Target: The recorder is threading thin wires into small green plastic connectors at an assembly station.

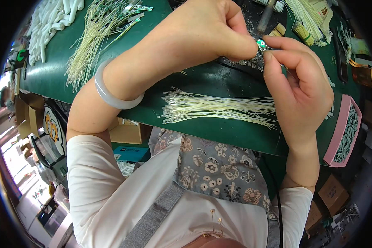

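A small green circuit board (pixel 261 43) sits between my fingertips at the top of the work surface. My left hand (pixel 213 35) is closed, thumb pressed at the board's left edge; its fingers are partly hidden behind the thumb. Thumb and index finger of my right hand (pixel 299 76) are pinched just below the board on a thin wire, mostly covered by the fingers. Right behind the board stands the metal barrel of what looks like a soldering iron (pixel 266 17), pointing down toward it. Below my hands lies a bundle of pale wires (pixel 215 108) with small clear tips at the left ends.
On the green table (pixel 153 84), wires with green boards (pixel 97 33) lie at left, beside white tubes (pixel 53 22). A pink tray (pixel 354 132) of small parts stands at right. Another pale wire bundle (pixel 301 16) lies far right. Dark scrap bits (pixel 252 62) surround the work spot.
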`<state>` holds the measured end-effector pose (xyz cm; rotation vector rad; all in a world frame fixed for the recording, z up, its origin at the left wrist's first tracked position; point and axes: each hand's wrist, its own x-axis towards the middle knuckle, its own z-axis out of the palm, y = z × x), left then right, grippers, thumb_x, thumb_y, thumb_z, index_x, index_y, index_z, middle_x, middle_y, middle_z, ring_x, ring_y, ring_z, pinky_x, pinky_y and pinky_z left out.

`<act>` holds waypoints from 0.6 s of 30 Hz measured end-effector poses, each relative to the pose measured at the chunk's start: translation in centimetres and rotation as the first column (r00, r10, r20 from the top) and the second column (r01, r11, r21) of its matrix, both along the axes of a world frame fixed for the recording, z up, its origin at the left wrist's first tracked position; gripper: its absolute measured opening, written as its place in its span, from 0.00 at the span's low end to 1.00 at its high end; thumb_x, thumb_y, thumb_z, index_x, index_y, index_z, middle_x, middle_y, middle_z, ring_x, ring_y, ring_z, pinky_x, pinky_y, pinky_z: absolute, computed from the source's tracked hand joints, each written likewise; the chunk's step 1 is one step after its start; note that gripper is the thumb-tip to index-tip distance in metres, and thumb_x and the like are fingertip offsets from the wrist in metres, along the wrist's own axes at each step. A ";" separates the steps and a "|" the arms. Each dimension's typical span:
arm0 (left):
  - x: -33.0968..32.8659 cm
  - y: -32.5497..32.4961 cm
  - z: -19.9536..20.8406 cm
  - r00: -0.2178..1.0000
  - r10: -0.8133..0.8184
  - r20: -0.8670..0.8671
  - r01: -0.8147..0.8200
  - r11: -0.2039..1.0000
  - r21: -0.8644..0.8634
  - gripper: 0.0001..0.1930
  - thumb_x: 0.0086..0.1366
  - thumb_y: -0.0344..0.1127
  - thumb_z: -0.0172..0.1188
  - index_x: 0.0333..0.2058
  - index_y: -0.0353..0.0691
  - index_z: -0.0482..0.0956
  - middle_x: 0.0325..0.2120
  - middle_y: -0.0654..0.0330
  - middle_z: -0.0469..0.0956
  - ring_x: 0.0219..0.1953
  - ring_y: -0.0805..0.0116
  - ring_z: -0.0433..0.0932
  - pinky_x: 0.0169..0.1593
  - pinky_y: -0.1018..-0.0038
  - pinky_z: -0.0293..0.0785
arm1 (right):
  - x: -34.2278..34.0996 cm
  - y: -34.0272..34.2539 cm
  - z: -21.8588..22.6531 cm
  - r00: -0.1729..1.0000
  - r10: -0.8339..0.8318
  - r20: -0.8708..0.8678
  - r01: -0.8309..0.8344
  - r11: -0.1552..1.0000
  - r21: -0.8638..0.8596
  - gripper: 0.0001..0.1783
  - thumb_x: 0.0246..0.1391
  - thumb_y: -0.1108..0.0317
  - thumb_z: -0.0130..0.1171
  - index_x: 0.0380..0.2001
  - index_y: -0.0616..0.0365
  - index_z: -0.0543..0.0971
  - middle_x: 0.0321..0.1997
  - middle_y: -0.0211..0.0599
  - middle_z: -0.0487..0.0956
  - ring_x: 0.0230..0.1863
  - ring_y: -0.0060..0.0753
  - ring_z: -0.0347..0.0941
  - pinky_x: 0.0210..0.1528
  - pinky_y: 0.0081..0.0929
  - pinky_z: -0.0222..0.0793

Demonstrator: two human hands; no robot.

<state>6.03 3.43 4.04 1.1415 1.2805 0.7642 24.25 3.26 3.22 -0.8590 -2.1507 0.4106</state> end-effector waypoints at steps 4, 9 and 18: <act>0.1 -0.1 0.0 0.999 0.009 0.053 -0.009 1.000 0.004 0.07 0.46 0.28 0.62 0.19 0.35 0.72 0.17 0.67 0.71 0.21 0.83 0.66 0.24 0.85 0.62 | 0.1 0.0 0.0 1.000 0.010 0.007 -0.010 1.000 0.026 0.03 0.44 0.80 0.59 0.25 0.64 0.76 0.35 0.35 0.79 0.22 0.10 0.60 0.20 0.09 0.53; 0.2 0.1 0.5 0.998 -0.011 -0.054 0.012 1.000 0.011 0.07 0.46 0.28 0.62 0.18 0.35 0.72 0.17 0.67 0.72 0.20 0.83 0.66 0.24 0.85 0.63 | 0.0 0.1 0.1 0.999 -0.002 0.049 0.000 0.999 0.048 0.03 0.44 0.80 0.59 0.26 0.64 0.77 0.35 0.34 0.78 0.22 0.11 0.61 0.21 0.10 0.53; -0.1 -0.7 -1.0 0.957 0.012 -0.290 0.060 0.969 0.240 0.09 0.42 0.33 0.62 0.17 0.34 0.73 0.13 0.63 0.71 0.18 0.79 0.67 0.23 0.81 0.65 | 1.3 0.4 -0.6 0.971 0.028 -0.238 -0.128 0.899 -0.418 0.04 0.53 0.74 0.55 0.32 0.63 0.74 0.28 0.25 0.71 0.24 0.11 0.62 0.23 0.10 0.56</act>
